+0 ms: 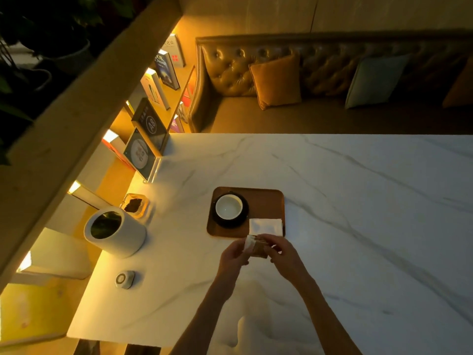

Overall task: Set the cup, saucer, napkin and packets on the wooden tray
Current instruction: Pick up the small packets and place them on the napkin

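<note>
A wooden tray (266, 201) lies on the marble table. On its left half stands a white cup (228, 207) on a dark saucer (230, 222). A folded white napkin (265, 226) rests on the tray's near right corner. Just in front of the tray, above the table, my left hand (234, 253) and my right hand (284, 253) hold small packets (257, 248) between them, a white one on the left and brown ones in the middle. Fingers hide part of the packets.
A white cylindrical pot (115, 230) and a small glass dish with dark contents (135, 204) stand at the table's left. A small round device (124, 279) lies nearer me. An acrylic sign (143, 155) stands at the far left corner. A tufted bench with cushions is behind the table.
</note>
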`<action>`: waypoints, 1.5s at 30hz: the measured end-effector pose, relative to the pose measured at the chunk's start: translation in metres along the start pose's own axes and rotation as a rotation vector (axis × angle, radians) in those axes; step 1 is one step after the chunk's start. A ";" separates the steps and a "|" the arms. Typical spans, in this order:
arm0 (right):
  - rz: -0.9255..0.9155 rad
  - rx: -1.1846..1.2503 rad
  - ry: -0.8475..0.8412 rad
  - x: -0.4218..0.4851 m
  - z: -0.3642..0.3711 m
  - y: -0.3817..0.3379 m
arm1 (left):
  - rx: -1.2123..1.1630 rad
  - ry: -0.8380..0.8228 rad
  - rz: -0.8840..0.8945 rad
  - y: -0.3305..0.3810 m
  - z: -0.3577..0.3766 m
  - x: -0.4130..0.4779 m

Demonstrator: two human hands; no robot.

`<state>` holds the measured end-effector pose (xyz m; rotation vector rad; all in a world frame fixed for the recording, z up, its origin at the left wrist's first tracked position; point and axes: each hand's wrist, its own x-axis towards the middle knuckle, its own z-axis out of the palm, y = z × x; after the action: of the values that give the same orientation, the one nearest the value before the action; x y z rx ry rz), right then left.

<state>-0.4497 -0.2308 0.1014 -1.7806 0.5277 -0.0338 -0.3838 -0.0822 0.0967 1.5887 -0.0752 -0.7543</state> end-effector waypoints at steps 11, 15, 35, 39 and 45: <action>0.085 -0.084 0.177 0.010 0.031 0.044 | 0.501 0.060 0.125 -0.034 -0.017 0.048; 0.215 -0.020 0.226 0.012 0.030 0.058 | 0.516 0.002 0.051 -0.049 -0.011 0.059; 0.473 -0.010 0.323 0.208 -0.044 0.085 | 0.471 0.014 -0.190 -0.008 0.045 0.254; 0.484 -0.012 0.349 0.229 -0.046 0.091 | 0.396 0.056 -0.267 -0.005 0.048 0.283; 0.451 -0.088 0.308 0.250 -0.041 0.093 | 0.438 0.157 -0.297 -0.007 0.056 0.309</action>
<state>-0.2687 -0.3766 -0.0353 -1.7131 1.1586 0.0305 -0.1735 -0.2730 -0.0371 2.1025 0.1210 -0.8787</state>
